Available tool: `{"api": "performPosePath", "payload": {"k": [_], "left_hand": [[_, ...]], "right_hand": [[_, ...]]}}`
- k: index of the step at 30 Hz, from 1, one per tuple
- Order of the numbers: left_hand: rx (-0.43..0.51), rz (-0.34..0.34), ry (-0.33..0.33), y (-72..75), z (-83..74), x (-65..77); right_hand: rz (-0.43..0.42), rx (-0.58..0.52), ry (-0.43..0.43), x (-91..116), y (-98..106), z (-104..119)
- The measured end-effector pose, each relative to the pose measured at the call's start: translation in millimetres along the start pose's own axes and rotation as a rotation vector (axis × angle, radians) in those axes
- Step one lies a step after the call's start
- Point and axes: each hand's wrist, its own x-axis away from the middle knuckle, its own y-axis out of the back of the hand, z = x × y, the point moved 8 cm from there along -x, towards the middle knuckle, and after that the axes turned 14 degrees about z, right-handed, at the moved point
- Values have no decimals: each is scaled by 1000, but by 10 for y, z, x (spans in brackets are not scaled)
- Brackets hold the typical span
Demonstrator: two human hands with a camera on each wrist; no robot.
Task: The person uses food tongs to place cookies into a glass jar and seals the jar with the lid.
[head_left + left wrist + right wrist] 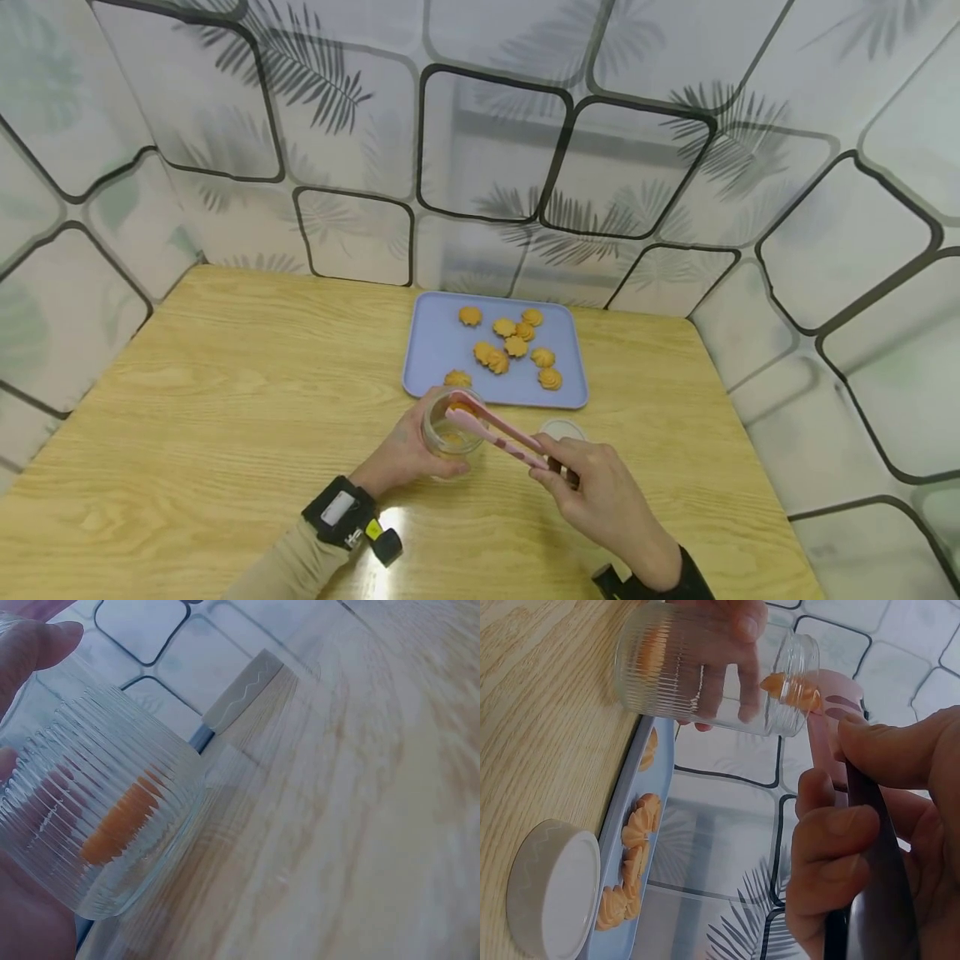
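My left hand [405, 457] grips a ribbed glass jar [697, 671], fingers and thumb around its side. One ridged orange-yellow cookie [124, 821] lies at the bottom of the jar, seen through the glass in the left wrist view. With my right hand [600, 492] I hold pink tongs [513, 435] with dark handles. Their tips reach into the jar's mouth with another cookie [791, 691] between them, just inside the neck. The jar stands in front of a blue tray [438, 337], where several more cookies [516, 346] lie.
A round white lid [551, 889] with a wavy pattern on its side lies on the wooden table [247, 392], right of the jar and near the tray's front edge. A patterned curtain [360, 150] surrounds the table at the back and sides.
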Motion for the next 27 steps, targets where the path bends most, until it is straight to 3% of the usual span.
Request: {"api": "performPosePath", "payload": {"k": [12, 18, 20, 23, 27], "left_hand": [[0, -2, -9, -2, -21, 0], [-18, -22, -2, 14, -26, 9], [-17, -30, -6, 16, -24, 9], [-14, -33, -18, 18, -21, 5], [-11, -23, -23, 12, -23, -4]], "right_hand": [[23, -4, -10, 5, -5, -14], [-80, -39, 17, 28, 97, -157], [-148, -6, -20, 49, 173, -294], [-226, 161, -137, 86, 266, -544], [-213, 336, -308, 149, 248, -867]]}}
